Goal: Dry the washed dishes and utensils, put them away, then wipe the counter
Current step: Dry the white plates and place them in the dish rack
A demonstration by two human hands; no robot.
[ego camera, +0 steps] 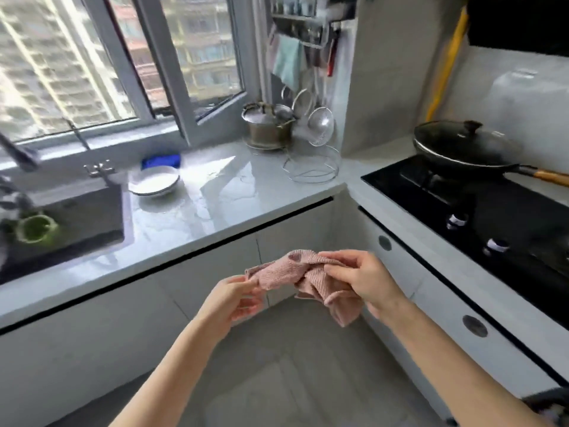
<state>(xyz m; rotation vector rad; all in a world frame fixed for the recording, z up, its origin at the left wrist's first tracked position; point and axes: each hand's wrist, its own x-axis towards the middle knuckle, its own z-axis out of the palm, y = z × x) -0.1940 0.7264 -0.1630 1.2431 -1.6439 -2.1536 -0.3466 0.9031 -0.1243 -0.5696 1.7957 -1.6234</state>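
Pink cloth (pixel 286 272) is held in the air just below frame centre, in front of the counter (pixel 215 211) edge and over the floor. Its long axis is stretched roughly 9 to 3 o'clock, with the 9 o'clock end slightly lower. The right part is bunched, and a loose fold hangs toward 5 o'clock.

The 9 o'clock corner is pinched between thumb and fingertips of the left hand (pixel 237 298). The bunched end is gripped by the right hand (pixel 360 278), fingers curled round the fabric.

On the counter, at 10 o'clock from the cloth, stacked white dishes (pixel 154 181) are seen, with a blue sponge (pixel 160 161) just behind them. Further toward 9 o'clock a dark sink (pixel 70 217) is set in, with a green cup (pixel 36 229) inside; cup contents are too blurred to tell.

At 12 o'clock a lidded steel pot (pixel 268 124) is placed on a stand, contents hidden. Beside it are mesh strainers (pixel 320 123) and a wire rack (pixel 312 167).

At 2 o'clock a black hob (pixel 492 217) is seen, with a lidded wok (pixel 462 146) on it.
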